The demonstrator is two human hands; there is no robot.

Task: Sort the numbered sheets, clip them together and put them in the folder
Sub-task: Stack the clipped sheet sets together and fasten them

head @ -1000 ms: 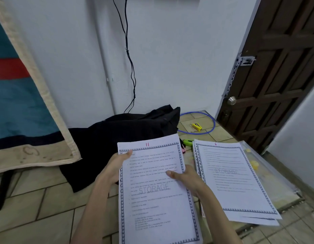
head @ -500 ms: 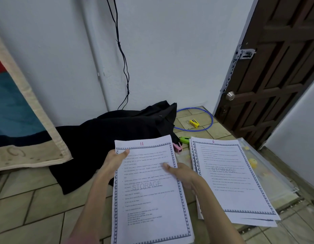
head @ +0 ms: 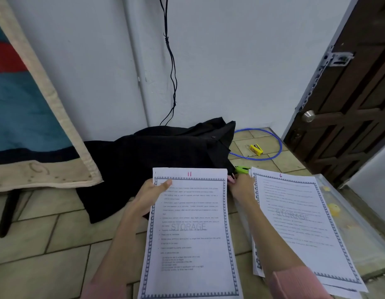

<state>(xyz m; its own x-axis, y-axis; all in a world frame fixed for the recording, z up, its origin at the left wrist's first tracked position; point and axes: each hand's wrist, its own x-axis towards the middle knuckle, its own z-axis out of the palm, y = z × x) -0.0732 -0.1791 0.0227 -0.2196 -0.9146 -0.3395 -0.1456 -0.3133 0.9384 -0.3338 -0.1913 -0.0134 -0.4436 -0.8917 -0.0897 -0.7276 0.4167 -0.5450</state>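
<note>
Two bare forearms, left hand (head: pixel 151 192) and right hand (head: pixel 241 186) ungloved; pink ribbed-knit sleeves (head: pixel 295 281) pushed up near elbows.

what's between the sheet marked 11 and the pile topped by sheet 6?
In the head view, the right hand and forearm fill that gap, fingers at a pink clip, with a green clip just beyond.

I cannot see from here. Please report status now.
Left hand holds sheet 11. Right hand reaching at pink clip. Sheet 6 pile beside, unclipped.
</note>
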